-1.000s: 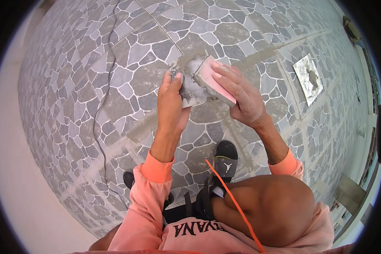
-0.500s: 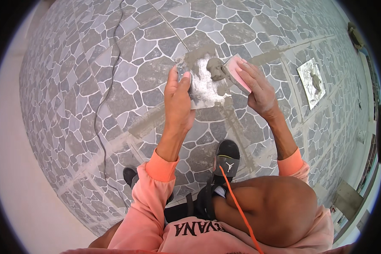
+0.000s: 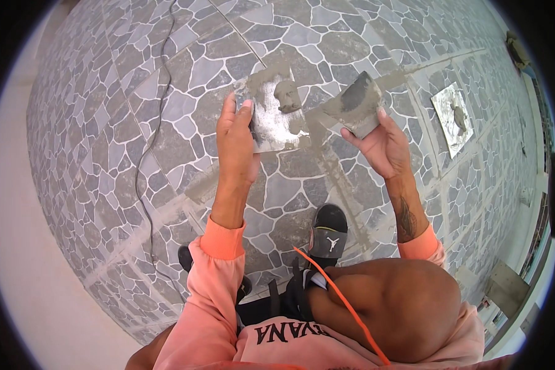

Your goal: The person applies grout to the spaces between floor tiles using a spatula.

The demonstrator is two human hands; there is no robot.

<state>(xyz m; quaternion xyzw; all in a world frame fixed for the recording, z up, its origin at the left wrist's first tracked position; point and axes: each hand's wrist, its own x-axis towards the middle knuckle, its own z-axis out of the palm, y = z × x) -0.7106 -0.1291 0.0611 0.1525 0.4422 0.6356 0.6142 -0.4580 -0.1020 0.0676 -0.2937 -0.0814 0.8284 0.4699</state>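
Note:
My left hand (image 3: 233,142) is closed around the near-left side of a flat steel trowel (image 3: 270,131), held out over the stone-patterned floor. A lump of grey mortar (image 3: 287,97) sits on its shiny plate, with more smeared along the far edge. To the right, my right hand (image 3: 385,147) grips a small rectangular pad (image 3: 359,102) between thumb and fingers. The pad's dark grey face is turned up and carries a wet grey smear. A gap separates pad and trowel. The trowel's handle, if any, is hidden by my left hand.
Stone-patterned tiles (image 3: 209,160) cover the floor, with grey mortar along some joints (image 3: 345,185). A shiny plate (image 3: 443,105) bearing mortar lies at the right. A dark cable (image 3: 156,139) runs down the left. My sandalled foot (image 3: 328,237) and an orange cord (image 3: 345,302) are nearby.
My right hand has turned the pad over from its pink back to its dark face and drawn it away from the mortar lump. The trowel has shifted slightly left with my left hand.

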